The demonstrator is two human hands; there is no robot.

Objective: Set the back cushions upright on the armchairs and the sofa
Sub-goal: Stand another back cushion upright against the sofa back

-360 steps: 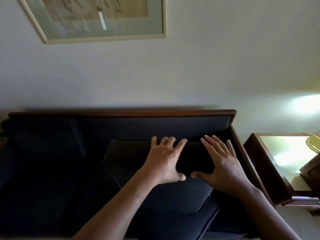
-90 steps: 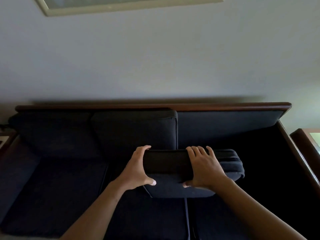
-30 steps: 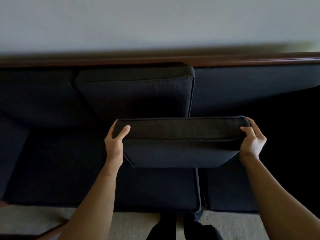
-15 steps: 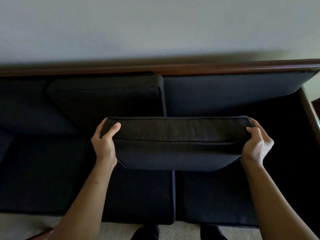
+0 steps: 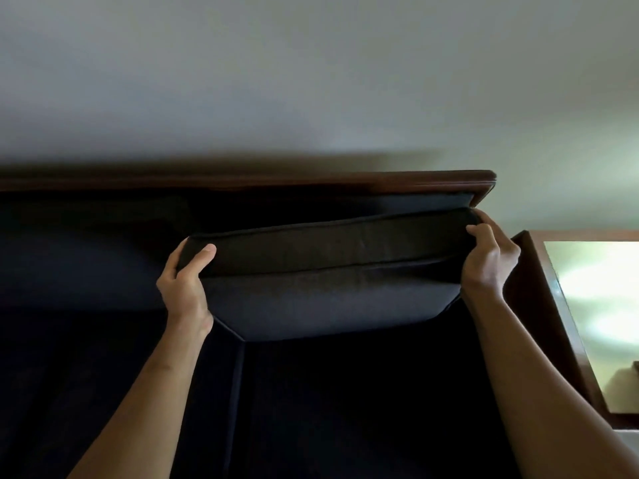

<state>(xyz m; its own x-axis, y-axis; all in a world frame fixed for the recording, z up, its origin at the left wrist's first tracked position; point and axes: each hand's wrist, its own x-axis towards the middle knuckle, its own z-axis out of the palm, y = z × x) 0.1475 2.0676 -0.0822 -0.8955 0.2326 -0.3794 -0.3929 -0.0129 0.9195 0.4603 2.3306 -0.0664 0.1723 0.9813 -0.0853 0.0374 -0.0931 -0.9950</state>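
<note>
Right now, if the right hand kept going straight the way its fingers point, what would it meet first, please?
Probably the sofa's wooden back rail, just beyond the right hand, which grips the back cushion; depth is unclear.

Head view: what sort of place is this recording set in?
Probably a living room or lounge, perhaps a hotel's. A dark sofa with a wooden top rail stands against a plain wall, a wooden side table sits beside it, and both hands hold a back cushion.

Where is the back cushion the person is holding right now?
In the head view, the back cushion is held at its ends by the left hand and right hand, at the sofa's right end, just below the wooden top rail.
</note>
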